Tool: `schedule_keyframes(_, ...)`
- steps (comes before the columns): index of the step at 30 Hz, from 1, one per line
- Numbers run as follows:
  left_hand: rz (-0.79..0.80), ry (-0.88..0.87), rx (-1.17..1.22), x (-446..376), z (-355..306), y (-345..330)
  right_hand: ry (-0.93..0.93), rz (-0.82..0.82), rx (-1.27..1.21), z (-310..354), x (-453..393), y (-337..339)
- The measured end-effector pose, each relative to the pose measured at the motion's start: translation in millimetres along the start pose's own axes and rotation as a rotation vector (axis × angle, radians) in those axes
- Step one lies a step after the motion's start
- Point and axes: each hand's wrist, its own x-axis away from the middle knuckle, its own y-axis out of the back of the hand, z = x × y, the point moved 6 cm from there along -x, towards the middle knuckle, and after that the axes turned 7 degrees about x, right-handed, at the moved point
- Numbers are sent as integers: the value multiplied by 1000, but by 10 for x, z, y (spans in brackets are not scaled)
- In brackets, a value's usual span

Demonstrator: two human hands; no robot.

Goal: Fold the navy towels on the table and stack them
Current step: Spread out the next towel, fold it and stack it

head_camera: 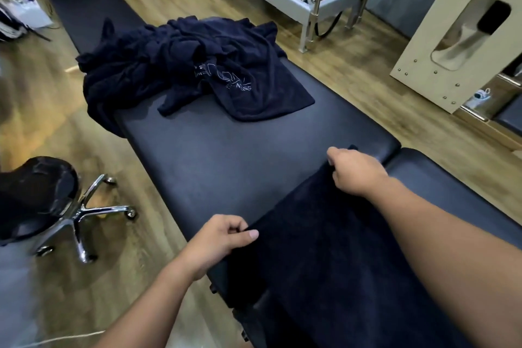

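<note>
Early going: the left hand (223,237) and right hand (354,171) each pinch a corner of one towel (319,257) on the near table (214,161); the pile (169,65) farther along waits unfolded, no stack visible yet

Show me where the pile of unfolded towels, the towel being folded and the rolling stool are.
pile of unfolded towels (158,65): head view, crumpled middle of the heap.
towel being folded (324,257): head view, flat middle between the hands.
rolling stool (36,189): head view, black seat.
</note>
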Motion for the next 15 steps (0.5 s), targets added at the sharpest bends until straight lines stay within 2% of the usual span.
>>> schedule_keyframes(1,22,12,-74,9,23,26,36,9,-1,-17,-22,74)
schedule_keyframes(4,7,2,-535,-54,120,87,141,70,-60,-37,-147,153)
schedule_keyframes(7,-49,86,-530,-42,163,120,152,154,8,6,-258,-31)
schedule_keyframes(11,-25,175,-429,-15,219,180,165,95,-73,74,-353,-166)
schedule_keyframes(13,-50,158,-441,-23,200,196,213,124,-68,89,-404,-172)
schedule_keyframes(15,-74,84,-576,-32,137,142,225,161,-38,91,-428,-161)
